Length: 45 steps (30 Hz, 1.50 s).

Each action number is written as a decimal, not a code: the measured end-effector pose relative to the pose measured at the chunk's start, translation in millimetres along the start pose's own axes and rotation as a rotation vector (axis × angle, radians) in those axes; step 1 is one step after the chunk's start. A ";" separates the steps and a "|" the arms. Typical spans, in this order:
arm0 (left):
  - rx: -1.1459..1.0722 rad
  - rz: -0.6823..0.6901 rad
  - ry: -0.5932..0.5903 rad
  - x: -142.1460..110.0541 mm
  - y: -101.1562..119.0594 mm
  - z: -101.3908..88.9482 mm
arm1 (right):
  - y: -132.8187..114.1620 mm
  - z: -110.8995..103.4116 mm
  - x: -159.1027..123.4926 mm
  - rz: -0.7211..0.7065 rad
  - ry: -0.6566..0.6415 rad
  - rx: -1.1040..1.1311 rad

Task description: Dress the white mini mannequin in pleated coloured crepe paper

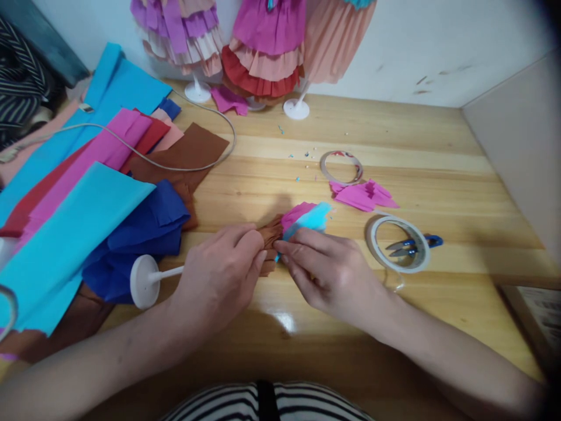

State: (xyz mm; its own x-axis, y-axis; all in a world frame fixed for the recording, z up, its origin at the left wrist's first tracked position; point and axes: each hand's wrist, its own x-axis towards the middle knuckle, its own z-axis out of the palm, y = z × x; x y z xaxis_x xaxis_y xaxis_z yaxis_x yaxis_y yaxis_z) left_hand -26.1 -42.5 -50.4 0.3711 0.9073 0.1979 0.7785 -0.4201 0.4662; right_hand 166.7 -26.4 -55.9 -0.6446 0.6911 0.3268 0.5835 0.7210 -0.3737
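Gathered brown crepe paper (270, 229) is wrapped around a small form, and my left hand (221, 266) is closed on it. From under that hand a white stand (145, 282) sticks out to the left, lying on its side. Past the brown folds, the form's far end shows pink crepe paper (294, 214) and light blue crepe paper (314, 217). My right hand (331, 269) is closed in a pinch at the edge where the brown meets the light blue. Its fingertips touch the brown paper; the exact bit pinched is partly hidden.
Folded crepe sheets (79, 216) pile up at left under a grey cable (175, 168). Dressed paper figures on white stands (296, 109) line the wall. To the right are a tape roll (372, 242), blue-handled snips (433, 240), a thinner ring (325, 169) and pink scraps (366, 196).
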 end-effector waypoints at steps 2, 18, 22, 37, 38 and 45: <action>0.003 -0.003 0.004 0.0 -0.1 0.3 | 1.1 1.2 -0.7 0.020 0.018 0.032; 0.059 -0.002 0.012 0.7 -2.4 3.2 | 4.7 0.1 -1.8 0.075 0.144 0.010; 0.051 -0.024 0.008 1.0 -2.9 3.1 | 9.8 -16.5 1.9 0.142 0.173 0.129; 0.093 0.065 0.092 -10.6 7.0 9.2 | 13.4 -10.6 -10.0 0.664 -0.715 1.029; 0.097 0.069 0.098 -11.5 6.9 10.1 | 12.5 -10.0 -9.4 0.690 -0.721 1.066; 0.170 0.182 0.247 -13.6 6.7 13.3 | 2.4 -2.7 -10.7 0.743 -0.601 1.247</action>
State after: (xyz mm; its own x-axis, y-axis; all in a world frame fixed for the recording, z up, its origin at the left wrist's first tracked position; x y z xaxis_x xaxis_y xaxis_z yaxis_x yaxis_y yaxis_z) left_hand -19.3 -57.9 -61.5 0.3935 0.7859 0.4770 0.7919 -0.5533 0.2583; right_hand 176.3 -31.9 -58.0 -0.6819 0.5194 -0.5150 0.2828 -0.4620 -0.8406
